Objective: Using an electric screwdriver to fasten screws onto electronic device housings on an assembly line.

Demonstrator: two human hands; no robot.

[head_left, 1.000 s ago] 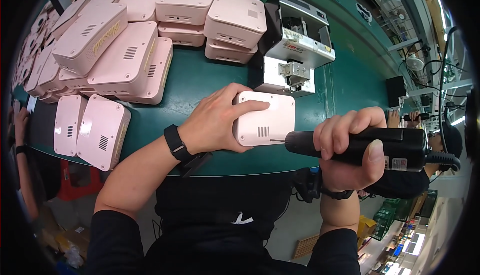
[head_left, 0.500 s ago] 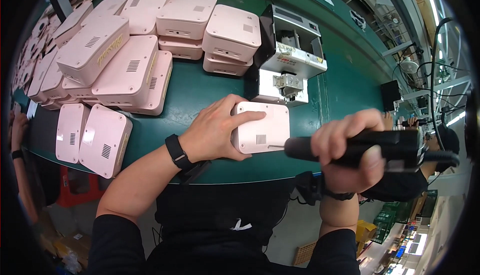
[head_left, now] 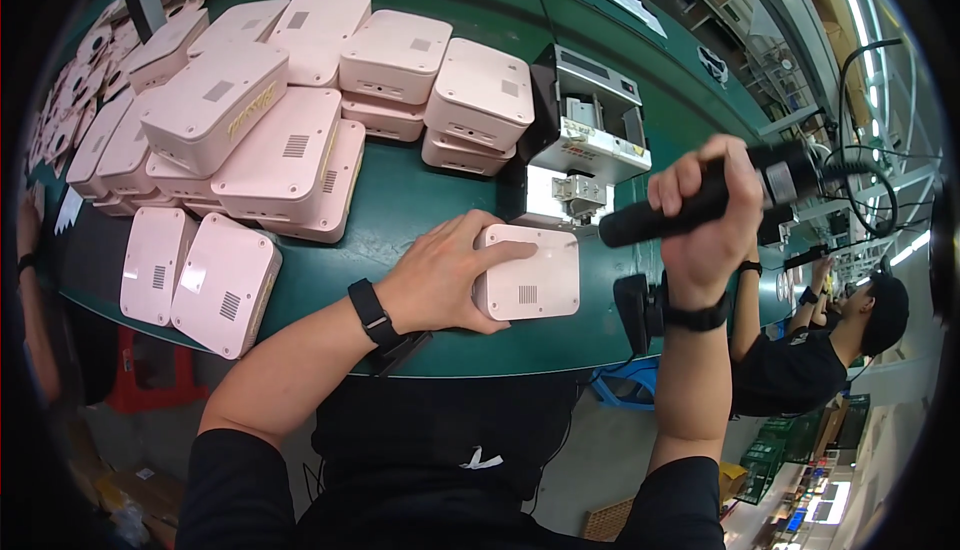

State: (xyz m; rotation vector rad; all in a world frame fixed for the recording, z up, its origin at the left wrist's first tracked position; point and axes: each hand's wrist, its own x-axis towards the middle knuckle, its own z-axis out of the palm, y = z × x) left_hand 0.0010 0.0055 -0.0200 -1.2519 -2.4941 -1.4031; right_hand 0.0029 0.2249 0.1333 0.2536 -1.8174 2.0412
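Observation:
A pale pink plastic box-shaped housing (head_left: 540, 285) lies flat on the green work table, with a small slotted vent and corner holes on its upper face. My left hand (head_left: 445, 275) grips its left side, the index finger stretched across the top and the thumb at the near edge. Wrapped around a black corded electric screwdriver (head_left: 635, 225) is my right hand (head_left: 710, 210), to the right of the housing. The screwdriver is tilted, and its thin bit reaches the housing's far right corner. Whether the bit sits in the hole, I cannot tell.
A black-and-silver screw feeder (head_left: 590, 145) stands just behind the housing. Stacked pink housings (head_left: 290, 150) fill the table's left side, and two more (head_left: 225, 285) lean together near the front edge. A co-worker (head_left: 800, 360) is at the right.
My right hand has moved up and away with the screwdriver, whose bit went from the housing's near right corner to its far right one. My left hand keeps its hold.

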